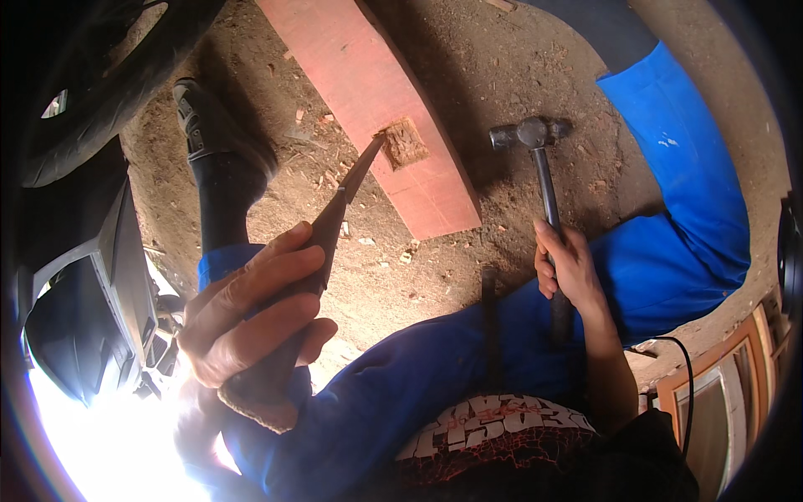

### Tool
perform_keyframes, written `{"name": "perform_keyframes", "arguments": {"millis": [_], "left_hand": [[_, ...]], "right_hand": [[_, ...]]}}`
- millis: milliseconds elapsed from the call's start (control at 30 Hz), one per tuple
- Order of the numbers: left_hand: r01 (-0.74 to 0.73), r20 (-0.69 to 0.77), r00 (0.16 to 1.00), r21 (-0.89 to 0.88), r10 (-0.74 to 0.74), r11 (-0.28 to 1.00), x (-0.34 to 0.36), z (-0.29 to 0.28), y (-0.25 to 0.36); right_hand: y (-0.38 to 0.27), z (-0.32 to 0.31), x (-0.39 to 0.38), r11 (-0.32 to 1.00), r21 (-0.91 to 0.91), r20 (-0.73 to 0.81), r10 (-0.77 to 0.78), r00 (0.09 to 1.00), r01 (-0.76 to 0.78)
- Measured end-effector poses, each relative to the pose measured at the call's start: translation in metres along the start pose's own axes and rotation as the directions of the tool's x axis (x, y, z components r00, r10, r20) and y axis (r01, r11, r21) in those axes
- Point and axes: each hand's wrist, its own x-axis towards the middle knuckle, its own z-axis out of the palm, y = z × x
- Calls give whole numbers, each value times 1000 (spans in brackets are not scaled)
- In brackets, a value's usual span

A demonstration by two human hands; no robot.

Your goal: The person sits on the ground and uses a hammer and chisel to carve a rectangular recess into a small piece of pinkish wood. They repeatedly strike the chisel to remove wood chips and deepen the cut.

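Observation:
My left hand (259, 314) is closed around the handle of a long dark chisel (333, 222). The chisel slants up and away, and its tip meets the left edge of a roughly cut square recess (405, 144). That recess is in the top of a thick reddish wooden beam (368, 79), which lies at a slant on the dirt. Wrapped round the dark shaft of a hammer (548, 188) are the fingers of my right hand (569, 266). The metal hammer head is raised to the right of the beam, apart from both chisel and wood.
Wood chips (407, 253) lie scattered on the dirt ground (452, 276). My blue-trousered legs (677, 151) spread on both sides of the beam, with a dark shoe (213, 125) at left. A black tyre (109, 100) and vehicle parts stand at left, a wooden frame (711, 385) at lower right.

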Motion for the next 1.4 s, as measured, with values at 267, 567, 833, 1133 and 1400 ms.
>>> {"name": "perform_keyframes", "arguments": {"millis": [267,567,833,1133,1400], "left_hand": [[-36,-19,999,-6,36,999,3,-1,-2],[-148,-38,988,1,148,989,2,0,-7],[90,-29,996,24,-89,996,-2,-1,7],[89,24,996,-63,-88,994,0,-5,3],[43,28,999,-1,-43,999,1,-7,1]], "right_hand": [[-2,0,-1,1000,9,6,-3,1000,3],[0,-1,0,1000,-6,0,5,1000,-5],[-2,0,-1,1000,-6,-3,3,1000,-3],[-1,-1,0,1000,3,-6,10,1000,-10],[-1,-1,0,1000,0,-3,13,1000,-13]]}}
